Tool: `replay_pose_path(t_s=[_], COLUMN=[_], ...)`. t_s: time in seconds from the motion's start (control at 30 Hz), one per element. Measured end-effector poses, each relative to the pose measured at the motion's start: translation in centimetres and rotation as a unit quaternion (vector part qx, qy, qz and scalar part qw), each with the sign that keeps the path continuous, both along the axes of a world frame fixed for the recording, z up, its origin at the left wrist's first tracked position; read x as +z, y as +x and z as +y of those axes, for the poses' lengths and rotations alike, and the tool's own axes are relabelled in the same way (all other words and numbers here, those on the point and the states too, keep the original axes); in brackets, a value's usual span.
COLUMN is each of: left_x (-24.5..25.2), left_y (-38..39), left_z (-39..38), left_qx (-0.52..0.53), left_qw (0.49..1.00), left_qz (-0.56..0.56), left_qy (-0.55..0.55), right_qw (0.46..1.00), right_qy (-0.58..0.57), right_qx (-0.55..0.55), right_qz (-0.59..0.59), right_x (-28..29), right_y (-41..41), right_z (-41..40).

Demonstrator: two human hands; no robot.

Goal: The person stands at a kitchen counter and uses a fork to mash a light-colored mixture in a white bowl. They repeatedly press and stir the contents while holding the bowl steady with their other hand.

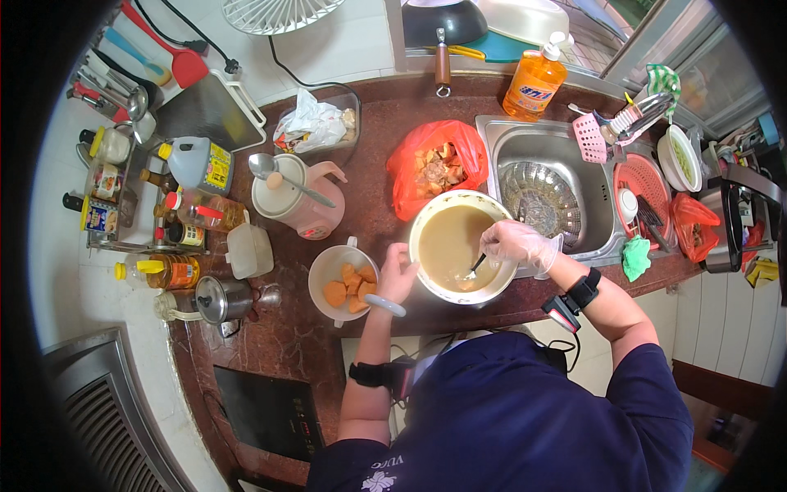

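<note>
A white bowl (424, 280) of cloudy tan liquid (452, 240) stands at the counter's front edge, before my body. My right hand (513, 245), in a clear disposable glove, grips a dark-handled utensil (478, 263). Its pale lower end dips into the liquid near a small light lump; the exact shape is hard to make out. Bare, with a pale bangle at the wrist, my left hand (395, 275) rests its bent fingers at the bowl's left rim. Just left of it sits a white two-handled pot (316, 277) with orange chunks (350, 286).
Behind the bowl lies a red plastic bag (403, 178) of brownish chunks. The steel sink (593, 184) adjoins on the right, with an orange detergent bottle (533, 86) behind it. Leftward are a pink electric kettle (307, 209), oil bottles (175, 270) and an induction cooktop (264, 412).
</note>
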State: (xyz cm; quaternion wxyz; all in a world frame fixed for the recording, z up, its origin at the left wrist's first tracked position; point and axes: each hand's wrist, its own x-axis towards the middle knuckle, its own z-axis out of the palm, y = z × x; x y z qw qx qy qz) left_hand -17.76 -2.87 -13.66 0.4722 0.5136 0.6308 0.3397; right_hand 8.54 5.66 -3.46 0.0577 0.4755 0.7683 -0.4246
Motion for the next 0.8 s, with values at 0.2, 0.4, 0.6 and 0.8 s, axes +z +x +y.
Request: replay_pose_path(t_s=[0.2,0.4,0.6,0.8], left_x=[-0.1,-1.0,-1.4,-0.3], left_y=[-0.1,0.1,0.1,0.1], left_z=[-0.1,-0.2,-0.1,-0.1], left_qx=[0.0,0.002,0.004,-0.002], left_qw=[1.0,0.999,0.999,1.0], left_qz=[-0.003,0.013,0.017,0.008], left_qy=[-0.016,0.032,0.032,0.006], right_qw=[0.981,0.968,0.98,0.916], right_qy=[-0.142,-0.182,-0.111,0.399], right_qx=[-0.129,-0.161,-0.138,0.045], right_qz=[0.041,0.061,0.091,0.02], right_x=[0.1,-0.4,0.0,0.9], right_y=[-0.1,-0.1,-0.6,0.1], right_z=[0.3,0.5,0.1,0.7])
